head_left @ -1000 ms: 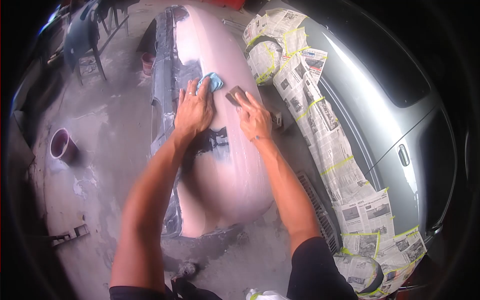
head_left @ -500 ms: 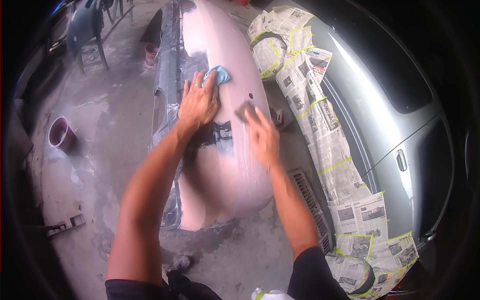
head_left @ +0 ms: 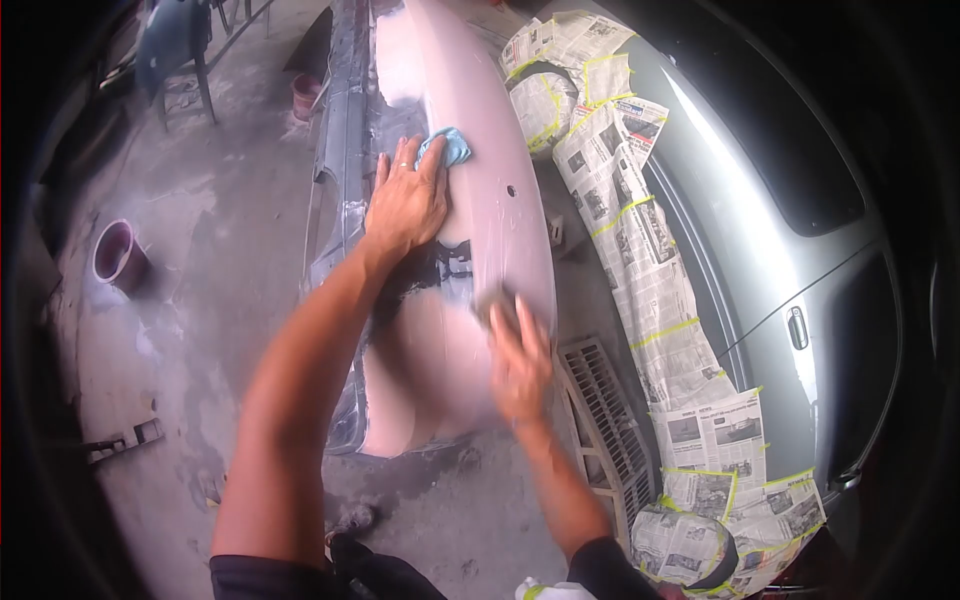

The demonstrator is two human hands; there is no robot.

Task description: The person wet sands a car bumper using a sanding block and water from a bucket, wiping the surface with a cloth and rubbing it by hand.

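Bumper (head_left: 512, 240), one in number and coated mostly pink, stretches lengthwise away from the person over the concrete floor (head_left: 210, 350), with two bare hands at work on it. The left hand (head_left: 408, 205), wearing one ring, lies palm down with its fingers slightly spread, the forefinger on one crumpled blue cloth (head_left: 455, 148); whether its grip pinches the cloth or merely presses it, I cannot tell. The right hand (head_left: 522, 368), nearer the person and blurred, has its grip closed on one small brown block (head_left: 494, 303) set against the pink surface. Farther up the bumper shows one small dark hole (head_left: 511, 190).

Two reddish buckets stand on the left: a nearer bucket (head_left: 138, 257) and a farther bucket (head_left: 306, 98). One slatted grille (head_left: 612, 425) lies between the bumper and one silvery car (head_left: 740, 200), whose single visible door handle (head_left: 797, 328) faces up. Taped newspaper (head_left: 625, 250), its sheets too overlapped to count, covers the car's near edge and two rounded shapes.
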